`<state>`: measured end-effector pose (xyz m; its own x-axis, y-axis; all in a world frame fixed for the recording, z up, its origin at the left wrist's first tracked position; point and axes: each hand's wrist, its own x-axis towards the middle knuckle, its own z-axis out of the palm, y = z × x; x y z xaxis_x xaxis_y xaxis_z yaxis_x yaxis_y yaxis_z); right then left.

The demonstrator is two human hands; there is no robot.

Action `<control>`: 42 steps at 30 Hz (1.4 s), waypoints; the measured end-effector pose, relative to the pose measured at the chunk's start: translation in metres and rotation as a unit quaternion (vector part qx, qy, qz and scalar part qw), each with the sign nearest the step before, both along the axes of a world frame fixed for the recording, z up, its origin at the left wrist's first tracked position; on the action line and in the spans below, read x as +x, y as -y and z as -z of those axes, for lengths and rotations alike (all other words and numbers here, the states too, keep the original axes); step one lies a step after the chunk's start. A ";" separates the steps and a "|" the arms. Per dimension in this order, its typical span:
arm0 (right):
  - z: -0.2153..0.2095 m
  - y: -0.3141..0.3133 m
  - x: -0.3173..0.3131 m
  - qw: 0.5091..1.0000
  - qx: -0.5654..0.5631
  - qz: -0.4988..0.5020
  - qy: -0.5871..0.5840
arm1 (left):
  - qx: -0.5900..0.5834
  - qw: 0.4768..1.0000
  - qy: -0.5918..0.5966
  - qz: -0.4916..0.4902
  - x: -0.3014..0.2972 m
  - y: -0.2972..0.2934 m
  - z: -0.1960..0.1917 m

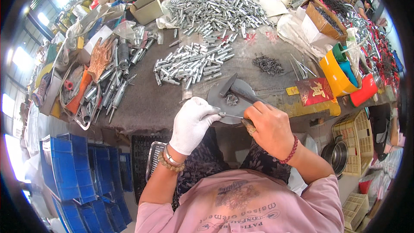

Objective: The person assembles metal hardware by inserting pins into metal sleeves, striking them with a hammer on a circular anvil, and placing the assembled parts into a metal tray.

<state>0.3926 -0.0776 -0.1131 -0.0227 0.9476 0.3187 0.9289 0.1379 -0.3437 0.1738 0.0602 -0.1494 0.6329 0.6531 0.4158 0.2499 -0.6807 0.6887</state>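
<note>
My left hand [192,125], in a white glove, pinches a small silver metal cylinder [222,114] between thumb and fingers. My bare right hand [272,128] is wrapped round the worn handle of a thin-shafted tool [235,116], like a screwdriver; its tip meets the cylinder's end. Just beyond both hands, a hammer [228,85] lies on a round grey plate [212,95] beside a little heap of small dark parts [231,99]. Farther off is a loose pile of silver cylinders [196,65]. A small pile of dark metal pieces [268,64] sits right of it.
A much larger heap of silver cylinders [215,8] covers the bench's far side. Metal tubes and an orange glove [100,56] crowd the left. To the right are a red envelope [315,90] and a yellow container [338,73]. Blue bins [71,168] stand below left.
</note>
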 end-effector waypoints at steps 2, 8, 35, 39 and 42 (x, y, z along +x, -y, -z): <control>-0.001 0.006 -0.004 1.000 -0.016 0.004 -0.026 | 0.021 1.000 -0.001 -0.002 -0.001 0.002 -0.001; 0.001 0.011 -0.013 0.963 -0.136 0.023 -0.234 | 0.045 0.995 0.009 -0.093 0.000 0.025 0.005; 0.068 0.027 -0.053 0.841 -0.281 -0.023 -0.462 | -0.330 0.867 0.099 -0.359 -0.141 0.084 0.086; 0.075 0.027 -0.043 0.819 -0.330 -0.036 -0.468 | -0.396 0.736 0.043 -0.548 -0.268 0.117 0.216; 0.077 0.028 -0.046 0.800 -0.363 -0.024 -0.476 | -0.390 0.705 -0.027 -0.592 -0.337 0.137 0.282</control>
<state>0.3470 -0.1051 -0.1901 -0.1399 0.8960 -0.4215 0.1974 -0.3919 -0.8986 -0.1635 -0.0773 -0.4315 -0.5461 0.7538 -0.3656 0.3650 0.6068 0.7061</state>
